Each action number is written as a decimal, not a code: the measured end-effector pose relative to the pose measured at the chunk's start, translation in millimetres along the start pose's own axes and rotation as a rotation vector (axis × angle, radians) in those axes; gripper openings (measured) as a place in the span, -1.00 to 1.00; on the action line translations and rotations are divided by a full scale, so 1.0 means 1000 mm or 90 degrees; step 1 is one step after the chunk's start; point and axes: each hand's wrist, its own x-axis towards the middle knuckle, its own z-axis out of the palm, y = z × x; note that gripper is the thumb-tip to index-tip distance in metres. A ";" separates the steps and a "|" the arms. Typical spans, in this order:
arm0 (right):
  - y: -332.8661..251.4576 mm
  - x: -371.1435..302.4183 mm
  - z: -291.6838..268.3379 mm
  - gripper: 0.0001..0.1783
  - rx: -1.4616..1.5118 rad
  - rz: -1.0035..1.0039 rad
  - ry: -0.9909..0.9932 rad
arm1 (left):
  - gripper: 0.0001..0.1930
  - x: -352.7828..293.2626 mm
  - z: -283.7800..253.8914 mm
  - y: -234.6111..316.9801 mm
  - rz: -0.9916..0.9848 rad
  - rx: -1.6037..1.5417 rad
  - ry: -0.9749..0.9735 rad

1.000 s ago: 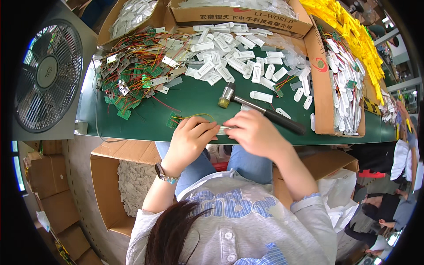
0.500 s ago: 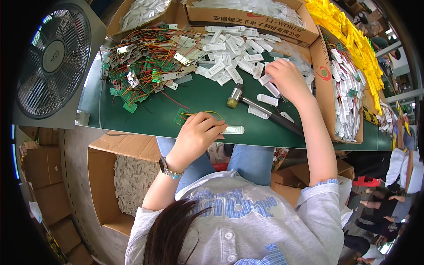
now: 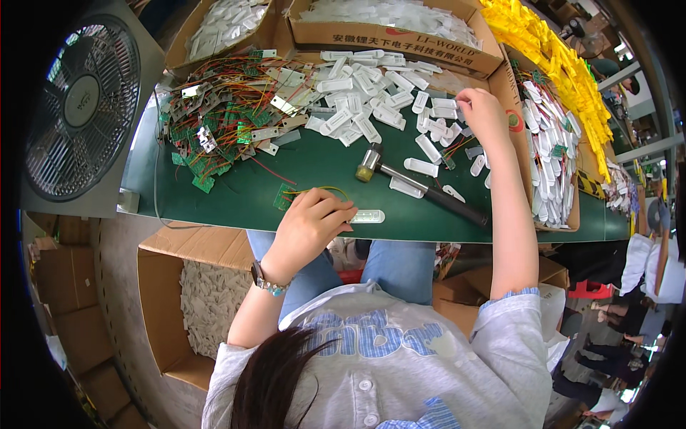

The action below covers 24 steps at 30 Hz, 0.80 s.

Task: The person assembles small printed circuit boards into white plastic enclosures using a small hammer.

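Near the table's front edge, my left hand [image 3: 312, 220] is closed with its fingertips on the left end of a white plastic casing [image 3: 369, 217], which lies along the edge. A small green circuit board [image 3: 284, 197] with red and yellow wires sits beside that hand; the yellow wire arches over the fingers. My right hand [image 3: 484, 116] reaches out at the far right, its fingertips pinching the end of another white casing [image 3: 444, 109]. More loose casings [image 3: 420, 167] lie below it. The hammer [image 3: 421, 187], with a yellowish face and dark handle, rests between my hands.
Wired circuit boards [image 3: 236, 114] pile up at the left, beside a heap of white casings [image 3: 364, 93]. Cardboard boxes [image 3: 400, 44] edge the back and right; the right one [image 3: 547, 150] holds wired casings. A fan [image 3: 82, 107] stands left. An open carton [image 3: 161, 307] is below the table.
My right hand has moved slightly farther away and right, and loose casings around it have shifted. My left hand stays on its casing. The whole view has shifted a little.
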 end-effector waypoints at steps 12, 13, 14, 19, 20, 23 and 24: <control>0.015 0.054 0.046 -0.83 -0.040 -0.042 0.054 | -0.71 0.001 -0.002 0.003 -0.011 -0.013 -0.001; 0.015 0.055 0.046 -0.85 -0.053 -0.037 0.059 | -0.71 0.001 -0.002 0.002 -0.012 -0.013 0.000; 0.013 0.054 0.045 -0.87 -0.066 -0.032 0.063 | -0.72 0.001 -0.002 0.002 -0.013 -0.010 -0.001; 0.003 0.043 0.044 -0.90 -0.100 -0.081 0.118 | -0.72 0.000 -0.002 0.002 -0.018 -0.010 -0.002; 0.003 0.043 0.044 -0.89 -0.087 -0.090 0.121 | -0.72 0.000 -0.002 0.002 -0.018 -0.013 0.000; 0.008 0.043 0.050 -0.84 -0.109 -0.113 0.147 | -0.73 0.000 -0.002 0.002 -0.017 -0.019 0.000; 0.010 0.044 0.051 -0.84 -0.109 -0.112 0.148 | -0.73 0.001 -0.002 0.003 -0.018 -0.023 -0.003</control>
